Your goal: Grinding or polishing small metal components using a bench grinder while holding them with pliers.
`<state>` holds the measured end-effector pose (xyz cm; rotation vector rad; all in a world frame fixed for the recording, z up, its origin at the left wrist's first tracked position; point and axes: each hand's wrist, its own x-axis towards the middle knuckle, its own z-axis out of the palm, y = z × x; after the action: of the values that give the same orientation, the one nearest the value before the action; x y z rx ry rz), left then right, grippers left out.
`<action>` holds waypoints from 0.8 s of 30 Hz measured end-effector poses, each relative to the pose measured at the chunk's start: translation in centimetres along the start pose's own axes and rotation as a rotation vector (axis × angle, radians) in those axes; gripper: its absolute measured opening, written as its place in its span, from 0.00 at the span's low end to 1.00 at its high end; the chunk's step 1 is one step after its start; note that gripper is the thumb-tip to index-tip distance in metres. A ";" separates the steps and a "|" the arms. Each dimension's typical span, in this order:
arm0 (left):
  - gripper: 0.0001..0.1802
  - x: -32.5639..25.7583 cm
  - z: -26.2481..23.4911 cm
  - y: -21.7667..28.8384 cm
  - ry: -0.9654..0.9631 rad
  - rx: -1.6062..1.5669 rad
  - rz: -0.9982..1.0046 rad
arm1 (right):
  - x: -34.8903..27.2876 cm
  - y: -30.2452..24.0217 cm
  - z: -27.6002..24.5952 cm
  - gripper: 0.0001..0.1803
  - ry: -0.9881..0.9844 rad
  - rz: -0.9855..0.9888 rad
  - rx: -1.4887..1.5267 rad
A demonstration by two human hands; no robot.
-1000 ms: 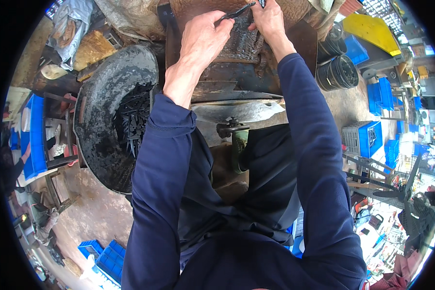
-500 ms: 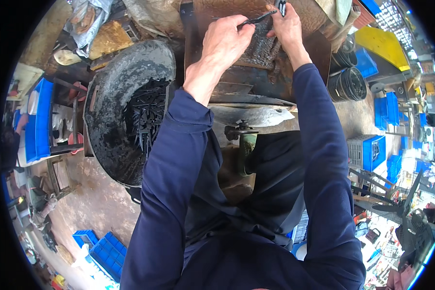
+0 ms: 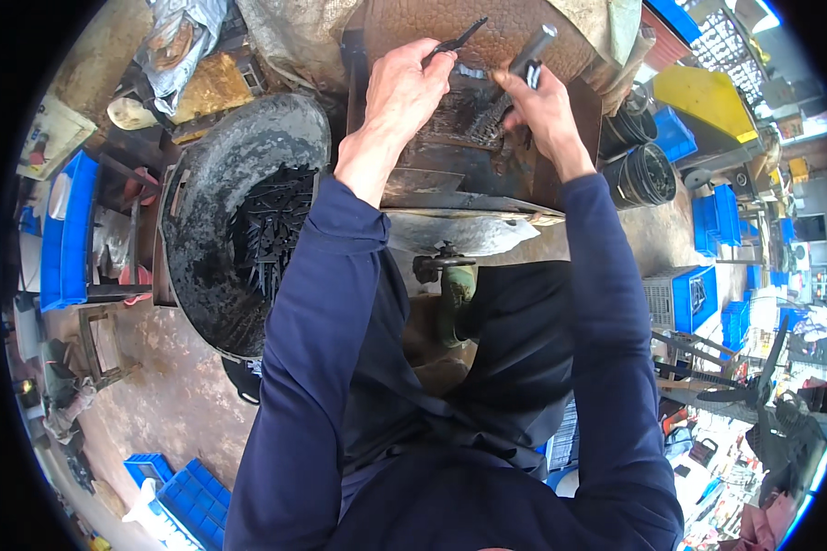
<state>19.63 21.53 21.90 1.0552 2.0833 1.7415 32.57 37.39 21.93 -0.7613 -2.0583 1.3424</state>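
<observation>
- A thin dark metal piece (image 3: 457, 40) is pinched in the left hand (image 3: 406, 84), above the far part of the rusty work surface (image 3: 487, 188); its free end points up and to the right.
- The grip of the left hand is narrow, fingers closed around the piece's lower end.
- The right hand (image 3: 544, 108) is just right of the left hand, over the same surface; its grip is wrapped around a grey metal rod (image 3: 533, 48) that sticks up out of the fist.
- Between and below the two hands lies a small heap of dark metal parts (image 3: 473, 115) on the surface.
- Left of the surface stands a big round black pan (image 3: 239, 170), with a pile of similar dark pieces (image 3: 271, 239) in it.
- Right of the surface are two black buckets (image 3: 641, 170), and beyond them blue crates (image 3: 685, 298) on the floor.
- Far left of the pan is a blue tray (image 3: 64, 234).
- Both sleeves are dark blue.
</observation>
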 end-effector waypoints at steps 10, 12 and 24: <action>0.16 0.3 1.9 -0.7 -0.018 0.164 0.075 | -11.1 3.3 -3.2 0.12 -0.500 -0.280 -0.134; 0.16 0.3 1.9 -0.9 -0.067 0.190 0.047 | -12.5 4.6 -2.7 0.13 -0.453 -0.699 -0.588; 0.14 0.2 2.3 -5.7 -0.406 0.580 0.077 | -9.5 -0.1 -4.1 0.11 -0.354 0.167 -0.109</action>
<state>18.69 23.24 16.01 1.5002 2.3276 0.8391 41.91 33.05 22.07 -0.8028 -2.4039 1.5593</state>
